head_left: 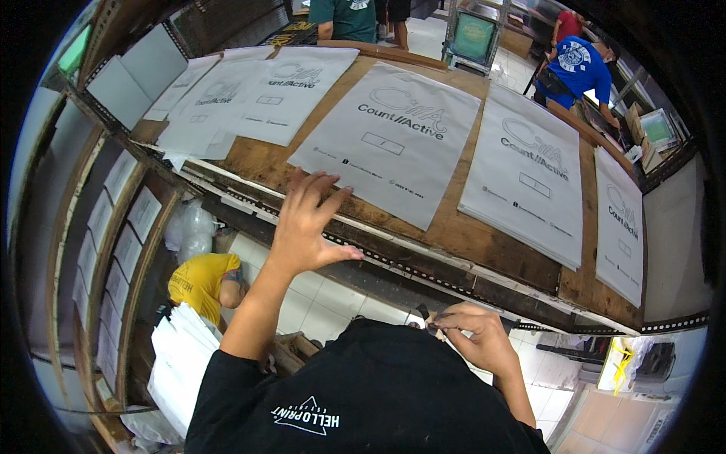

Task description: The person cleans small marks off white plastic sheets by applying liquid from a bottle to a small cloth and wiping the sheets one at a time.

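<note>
My left hand [306,223] is open, with its fingers spread at the front edge of a wooden table [318,170]. Its fingertips reach the lower left corner of a flat white printed sheet [386,144]; whether they press on it, I cannot tell. Close to my chest, my right hand [478,333] is pinched, thumb against fingers. A small dark thing shows at those fingertips, too small to name. Just right of the middle sheet lies a stack of similar white printed sheets [522,181], and another printed sheet [620,227] rests at the table's right end.
More printed sheets [283,94] overlap at the table's left. A wooden rack [113,257] holds several sheets. Below, a person in yellow [200,280] crouches by a white bundle [181,371]. Beyond the table, a person in blue [578,72] bends over, near a framed screen [473,34].
</note>
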A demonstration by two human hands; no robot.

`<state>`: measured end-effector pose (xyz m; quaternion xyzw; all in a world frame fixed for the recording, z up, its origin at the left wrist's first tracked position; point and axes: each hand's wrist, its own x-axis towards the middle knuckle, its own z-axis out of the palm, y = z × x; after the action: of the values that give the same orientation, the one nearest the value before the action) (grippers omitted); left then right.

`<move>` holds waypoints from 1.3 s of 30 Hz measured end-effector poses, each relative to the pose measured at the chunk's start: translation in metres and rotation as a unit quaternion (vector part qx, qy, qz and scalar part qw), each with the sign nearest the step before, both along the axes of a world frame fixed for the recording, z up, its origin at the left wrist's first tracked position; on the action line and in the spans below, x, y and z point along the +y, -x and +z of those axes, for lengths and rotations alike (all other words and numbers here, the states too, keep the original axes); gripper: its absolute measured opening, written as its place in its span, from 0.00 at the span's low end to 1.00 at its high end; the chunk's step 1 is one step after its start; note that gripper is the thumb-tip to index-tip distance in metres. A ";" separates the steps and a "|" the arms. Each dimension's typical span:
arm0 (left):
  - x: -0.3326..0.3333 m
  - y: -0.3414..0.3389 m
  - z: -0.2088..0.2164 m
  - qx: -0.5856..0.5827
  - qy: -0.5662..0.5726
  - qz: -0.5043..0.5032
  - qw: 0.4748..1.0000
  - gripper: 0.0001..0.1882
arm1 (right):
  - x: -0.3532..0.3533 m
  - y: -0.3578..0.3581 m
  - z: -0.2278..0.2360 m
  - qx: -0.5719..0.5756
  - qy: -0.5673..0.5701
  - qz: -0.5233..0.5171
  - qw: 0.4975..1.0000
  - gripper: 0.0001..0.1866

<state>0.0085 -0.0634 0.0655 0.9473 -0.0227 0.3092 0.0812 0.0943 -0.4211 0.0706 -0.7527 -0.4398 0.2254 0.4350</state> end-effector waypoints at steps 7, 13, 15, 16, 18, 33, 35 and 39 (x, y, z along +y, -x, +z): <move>-0.036 -0.016 0.007 0.038 -0.022 -0.052 0.998 0.51 | -0.006 -0.004 -0.006 -0.013 -0.007 0.023 1.000 0.14; -0.040 -0.018 -0.001 0.063 -0.038 -0.026 0.997 0.51 | -0.010 -0.005 -0.005 0.006 -0.023 -0.003 1.000 0.10; -0.040 -0.018 0.000 0.055 -0.032 -0.036 0.997 0.49 | -0.012 -0.006 -0.003 0.021 -0.041 -0.011 0.999 0.10; -0.040 -0.018 0.001 0.052 -0.028 -0.040 0.997 0.48 | -0.011 -0.007 -0.001 0.024 -0.053 -0.017 0.998 0.09; -0.040 -0.017 0.001 0.050 -0.028 -0.041 0.998 0.48 | -0.011 -0.011 0.000 0.045 -0.084 -0.015 0.995 0.09; -0.039 -0.011 -0.009 0.037 -0.023 -0.029 0.999 0.50 | 0.013 -0.012 -0.001 0.153 -0.213 -0.055 0.963 0.07; -0.038 -0.010 -0.010 0.038 -0.024 -0.029 0.999 0.50 | 0.019 -0.009 -0.001 0.158 -0.213 -0.055 0.963 0.08; -0.037 -0.009 -0.008 0.048 -0.038 -0.033 0.998 0.50 | 0.026 -0.003 -0.002 0.171 -0.205 -0.056 0.962 0.08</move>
<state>0.0179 -0.1001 0.0579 0.9620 -0.0614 0.2598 0.0566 0.0970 -0.3946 0.0685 -0.6209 -0.3524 0.2310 0.6610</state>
